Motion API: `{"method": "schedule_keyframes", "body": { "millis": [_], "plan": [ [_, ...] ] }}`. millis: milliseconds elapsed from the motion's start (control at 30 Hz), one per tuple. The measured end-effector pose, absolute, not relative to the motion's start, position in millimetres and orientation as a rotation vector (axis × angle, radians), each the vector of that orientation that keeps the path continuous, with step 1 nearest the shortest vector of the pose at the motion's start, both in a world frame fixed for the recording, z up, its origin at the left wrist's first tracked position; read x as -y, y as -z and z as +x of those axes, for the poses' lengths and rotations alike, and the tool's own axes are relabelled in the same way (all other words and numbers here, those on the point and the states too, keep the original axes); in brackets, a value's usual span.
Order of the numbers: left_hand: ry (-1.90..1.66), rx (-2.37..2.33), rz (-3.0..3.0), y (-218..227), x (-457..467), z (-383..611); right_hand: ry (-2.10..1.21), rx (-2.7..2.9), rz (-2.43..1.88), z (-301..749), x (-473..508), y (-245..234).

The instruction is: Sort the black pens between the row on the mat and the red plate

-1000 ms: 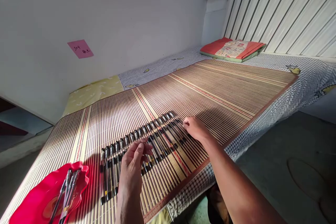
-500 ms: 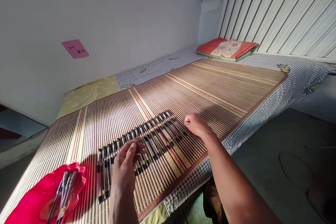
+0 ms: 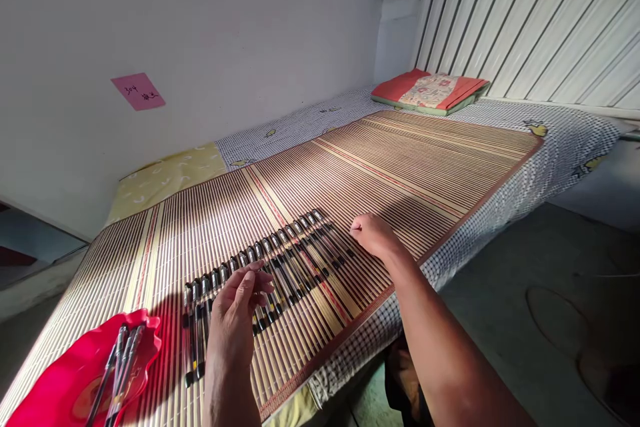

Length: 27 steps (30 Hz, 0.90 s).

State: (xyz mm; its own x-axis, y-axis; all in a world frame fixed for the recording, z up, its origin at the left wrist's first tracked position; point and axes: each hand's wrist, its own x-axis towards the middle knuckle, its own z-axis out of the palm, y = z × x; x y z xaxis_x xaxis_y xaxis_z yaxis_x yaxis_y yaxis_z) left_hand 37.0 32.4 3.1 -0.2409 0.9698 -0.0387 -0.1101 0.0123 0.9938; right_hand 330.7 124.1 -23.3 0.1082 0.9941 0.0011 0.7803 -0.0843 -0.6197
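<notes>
Several pens (image 3: 283, 270) with dark clips and clear barrels lie side by side in a slanting row on the striped mat (image 3: 340, 173). Over the lower left of this row hovers my left hand (image 3: 240, 293), its fingers loosely spread with nothing between them, hiding some of the pens. My right hand (image 3: 373, 235) is closed just right of the row's far end, and no pen sticks out of it. At the lower left, a red scalloped tray (image 3: 65, 373) holds a few more pens (image 3: 117, 373).
A folded red and floral cloth (image 3: 430, 90) lies at the far end of the bed, by a white slatted headboard (image 3: 500, 33). The checked sheet (image 3: 570, 133) hangs over the near edge. A pink note (image 3: 139, 91) is on the wall.
The camera view has shifted slightly. Both hands and the row of pens keep almost the same places.
</notes>
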Motion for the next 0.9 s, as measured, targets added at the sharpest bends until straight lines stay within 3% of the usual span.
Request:
{"method": "schedule_keyframes", "body": {
  "millis": [233, 333, 433, 567, 767, 900],
  "plan": [
    [-1.244, -1.263, 1.115, -0.1, -29.7, 46.7, -0.781, 1.386, -1.566, 329.4, -132.8, 13.8],
    [-1.22, -1.216, 1.086, 0.3, -26.6, 53.0, -1.045, 0.734, -1.006, 333.6, -133.0, 4.0],
    [-1.197, -1.304, 1.17, 0.2, -24.4, 45.4, -1.055, 0.214, -0.801, 336.4, -131.6, -3.7],
    [-1.115, -1.787, 1.344, -8.8, -10.0, -4.3, -1.098, 0.01, -0.722, 332.7, -123.6, -12.8],
    [-1.166, -2.475, 1.149, -33.0, 19.9, -131.8, -1.11, 0.006, -0.684, 333.8, -114.2, -19.5],
    [-1.059, -2.652, 1.069, -22.1, 20.1, -181.7, -1.098, 0.038, -0.663, 338.9, -120.6, -13.0]
  ]
}}
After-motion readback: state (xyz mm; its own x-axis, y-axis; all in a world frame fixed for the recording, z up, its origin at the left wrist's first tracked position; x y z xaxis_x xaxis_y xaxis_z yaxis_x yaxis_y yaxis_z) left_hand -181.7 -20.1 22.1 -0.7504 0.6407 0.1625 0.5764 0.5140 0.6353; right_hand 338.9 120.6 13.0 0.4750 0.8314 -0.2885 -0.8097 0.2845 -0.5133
